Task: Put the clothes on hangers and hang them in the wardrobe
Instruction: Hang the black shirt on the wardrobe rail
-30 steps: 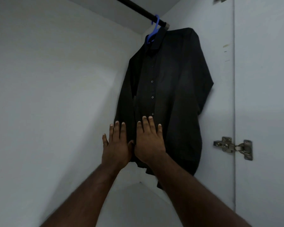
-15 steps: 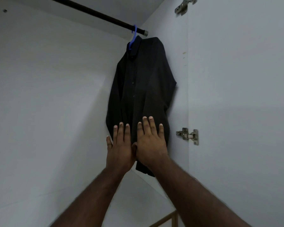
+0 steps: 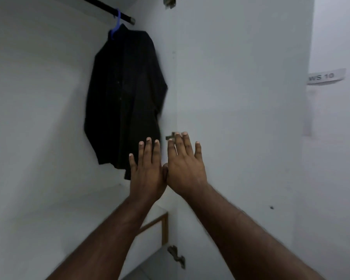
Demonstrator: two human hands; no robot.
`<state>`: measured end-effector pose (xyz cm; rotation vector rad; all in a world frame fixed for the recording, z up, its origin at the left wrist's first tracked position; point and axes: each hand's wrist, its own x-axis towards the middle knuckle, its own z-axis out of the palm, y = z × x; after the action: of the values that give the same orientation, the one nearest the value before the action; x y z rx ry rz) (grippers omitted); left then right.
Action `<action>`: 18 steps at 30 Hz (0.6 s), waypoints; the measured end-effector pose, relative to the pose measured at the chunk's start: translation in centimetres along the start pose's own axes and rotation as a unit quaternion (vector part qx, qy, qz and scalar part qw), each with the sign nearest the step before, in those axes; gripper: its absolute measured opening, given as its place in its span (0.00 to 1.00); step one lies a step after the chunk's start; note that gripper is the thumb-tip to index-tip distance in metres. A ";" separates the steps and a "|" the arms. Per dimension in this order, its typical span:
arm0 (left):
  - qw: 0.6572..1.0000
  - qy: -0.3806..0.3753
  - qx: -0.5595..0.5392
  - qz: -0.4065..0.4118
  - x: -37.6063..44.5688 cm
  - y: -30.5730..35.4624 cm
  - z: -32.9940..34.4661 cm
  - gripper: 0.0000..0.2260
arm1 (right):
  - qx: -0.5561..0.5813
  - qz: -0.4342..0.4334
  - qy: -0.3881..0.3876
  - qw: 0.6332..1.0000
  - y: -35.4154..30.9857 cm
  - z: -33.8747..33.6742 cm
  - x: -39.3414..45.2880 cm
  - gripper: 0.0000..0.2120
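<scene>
Both hands, left (image 3: pixel 147 174) and right (image 3: pixel 185 168), flat-fingered, holding nothing. Black shirt (image 3: pixel 125 98) hangs on blue hanger (image 3: pixel 116 25). Next: likely fetch another garment.

Left hand (image 3: pixel 147 174) and right hand (image 3: pixel 185 168) raised, fingers straight.

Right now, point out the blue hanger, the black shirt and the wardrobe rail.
blue hanger (image 3: pixel 117 23), head view, on its hook.
black shirt (image 3: pixel 125 93), head view, mid front.
wardrobe rail (image 3: pixel 101 6), head view, on the dark bar.
</scene>
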<state>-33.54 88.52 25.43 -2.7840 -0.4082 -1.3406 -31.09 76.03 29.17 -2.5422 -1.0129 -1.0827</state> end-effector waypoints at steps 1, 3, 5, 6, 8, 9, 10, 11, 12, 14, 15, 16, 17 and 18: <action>1.000 -0.008 -0.014 0.004 -1.0 1.4 0.1 0.38 | -0.005 0.007 -0.004 1.000 0.7 -0.4 -1.3 0.34; 0.999 -0.028 -0.043 0.016 -2.5 4.2 0.3 0.39 | -0.022 0.022 -0.008 0.999 2.3 -1.3 -3.9 0.34; 0.997 -0.039 -0.060 0.037 -3.5 7.5 0.5 0.39 | -0.042 0.046 -0.014 0.998 4.5 -2.4 -6.3 0.34; 0.996 -0.038 -0.068 0.050 -3.9 9.3 0.4 0.39 | -0.051 0.060 -0.020 0.997 5.8 -3.0 -7.4 0.33; 0.992 -0.043 -0.086 0.076 -4.5 13.0 0.1 0.37 | -0.069 0.088 -0.024 0.993 8.4 -4.3 -9.7 0.33; 0.990 -0.050 -0.098 0.092 -5.0 15.3 0.1 0.37 | -0.079 0.104 -0.024 0.991 10.2 -5.2 -11.0 0.33; 0.987 -0.054 -0.107 0.104 -5.3 17.2 0.1 0.37 | -0.086 0.114 -0.022 0.990 11.4 -5.9 -12.1 0.33; 0.985 -0.055 -0.118 0.114 -5.6 19.1 0.1 0.37 | -0.094 0.124 -0.022 0.988 12.8 -6.6 -13.2 0.33; 0.981 -0.055 -0.133 0.127 -6.0 21.3 0.0 0.36 | -0.105 0.136 -0.024 0.985 14.4 -7.5 -14.5 0.33; 0.974 -0.048 -0.154 0.158 -6.9 26.1 0.2 0.36 | -0.127 0.163 -0.029 0.978 17.7 -9.3 -17.2 0.33; 0.971 -0.046 -0.161 0.172 -7.4 28.6 0.3 0.37 | -0.135 0.178 -0.032 0.974 19.4 -10.3 -18.6 0.33; 0.967 -0.046 -0.168 0.187 -7.9 31.1 0.4 0.37 | -0.142 0.193 -0.034 0.970 21.1 -11.3 -20.1 0.33; 0.962 -0.043 -0.180 0.201 -8.4 33.7 0.5 0.38 | -0.151 0.208 -0.034 0.966 22.8 -12.3 -21.6 0.33; 0.957 -0.038 -0.195 0.212 -9.1 36.2 0.5 0.38 | -0.162 0.221 -0.035 0.961 24.4 -13.3 -23.2 0.32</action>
<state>-29.69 51.59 21.37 -2.9766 0.4870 -1.3231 -33.93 40.24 24.46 -2.8785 -0.2581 -1.0982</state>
